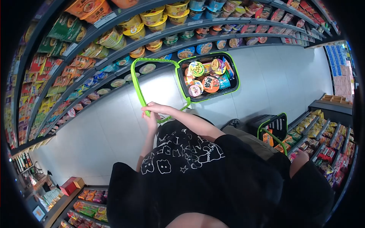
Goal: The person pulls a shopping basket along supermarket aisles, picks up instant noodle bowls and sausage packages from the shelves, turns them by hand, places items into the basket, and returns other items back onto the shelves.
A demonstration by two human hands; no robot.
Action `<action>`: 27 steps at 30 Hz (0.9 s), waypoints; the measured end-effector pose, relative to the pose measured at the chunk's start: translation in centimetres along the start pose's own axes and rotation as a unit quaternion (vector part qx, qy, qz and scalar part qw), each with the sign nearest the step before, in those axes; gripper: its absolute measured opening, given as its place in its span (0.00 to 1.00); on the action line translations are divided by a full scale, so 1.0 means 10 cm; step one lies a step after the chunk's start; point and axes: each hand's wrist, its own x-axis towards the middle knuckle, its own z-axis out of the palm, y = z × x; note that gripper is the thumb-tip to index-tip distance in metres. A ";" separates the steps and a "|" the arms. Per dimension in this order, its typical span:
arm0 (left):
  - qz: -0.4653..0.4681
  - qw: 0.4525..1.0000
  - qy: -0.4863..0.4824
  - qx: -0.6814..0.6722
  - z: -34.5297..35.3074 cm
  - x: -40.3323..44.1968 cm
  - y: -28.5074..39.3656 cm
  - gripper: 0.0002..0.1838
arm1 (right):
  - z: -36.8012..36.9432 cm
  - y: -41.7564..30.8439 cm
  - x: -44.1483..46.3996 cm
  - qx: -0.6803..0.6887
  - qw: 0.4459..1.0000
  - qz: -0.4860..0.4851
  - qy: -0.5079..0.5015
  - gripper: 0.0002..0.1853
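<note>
My right hand [159, 108] is closed around the near end of a long green handle [137, 85]. Just below it, my left hand [151, 118] grips the same handle, and the two hands touch. The handle runs to a black basket [236, 78] with a green rim, on the grey floor. Inside the basket lie several instant-noodle cups and bowls, among them an orange bowl [211, 84], a green-lidded cup [196, 69], a purple and yellow cup [218, 66] and a blue packet [224, 81].
Curved shelves [152, 37] of noodle bowls and packets run along the left and top. Beside me on the right stands a person in khaki trousers [249, 141], near a second black and green basket [279, 127]. More snack shelves stand at the lower right and lower left.
</note>
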 end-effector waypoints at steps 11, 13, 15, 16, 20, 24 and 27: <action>0.039 0.999 -0.005 -0.037 0.33 0.04 -0.24 0.10 | -0.23 0.04 -0.14 0.044 0.988 -0.144 0.041 0.11; 0.169 0.982 0.076 -0.017 0.32 0.08 -0.34 0.12 | -0.19 0.08 -0.05 0.058 0.986 -0.149 0.041 0.09; 0.082 0.996 0.029 -0.027 0.16 0.05 -0.36 0.14 | -0.16 0.19 0.08 0.060 0.988 -0.139 0.031 0.09; -0.007 0.999 -0.017 -0.036 0.03 0.06 -0.37 0.16 | -0.13 0.21 0.12 0.062 0.990 -0.127 0.020 0.09; 0.085 0.995 0.051 -0.026 0.06 0.11 -0.34 0.12 | -0.04 0.19 0.24 0.052 0.989 -0.134 0.027 0.09; 0.074 0.997 0.013 -0.014 0.21 0.18 -0.06 0.15 | -0.17 0.03 0.20 0.032 0.990 -0.121 0.059 0.09; 0.066 0.991 0.112 -0.031 0.55 0.21 -0.12 0.13 | -0.31 -0.20 -0.05 -0.057 0.982 -0.129 0.127 0.09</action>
